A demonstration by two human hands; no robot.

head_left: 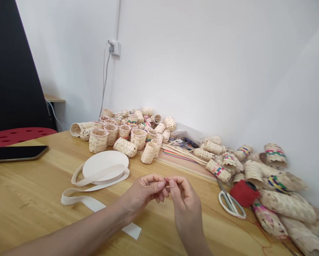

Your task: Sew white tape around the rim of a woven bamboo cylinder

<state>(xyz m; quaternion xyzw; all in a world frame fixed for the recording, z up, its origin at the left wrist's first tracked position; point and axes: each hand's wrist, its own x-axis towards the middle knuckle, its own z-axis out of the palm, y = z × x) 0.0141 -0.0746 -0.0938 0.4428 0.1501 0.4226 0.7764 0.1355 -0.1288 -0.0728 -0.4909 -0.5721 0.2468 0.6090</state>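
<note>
My left hand (146, 193) and my right hand (184, 204) meet fingertip to fingertip above the table's front part, both pinched closed. A thin, needle-like sliver (164, 176) pokes up at the left fingertips. Something reddish, like thread, shows at the right fingertips; its exact form is too small to make out. Under my left forearm passes a white ribbon (88, 202), its cut end lying flat beyond the arm. The ribbon's roll (103, 163) rests behind my left hand. On the right stands a spool of red thread (244, 193), with loose thread trailing over the wood.
White-handled scissors (231, 204) lie beside the spool. Small woven bamboo baskets (98, 140) crowd the back, and more woven baskets (287, 204) heap along the right. Thin sticks (184, 153) lie between them. A black phone-like slab (16, 153) sits at the left edge.
</note>
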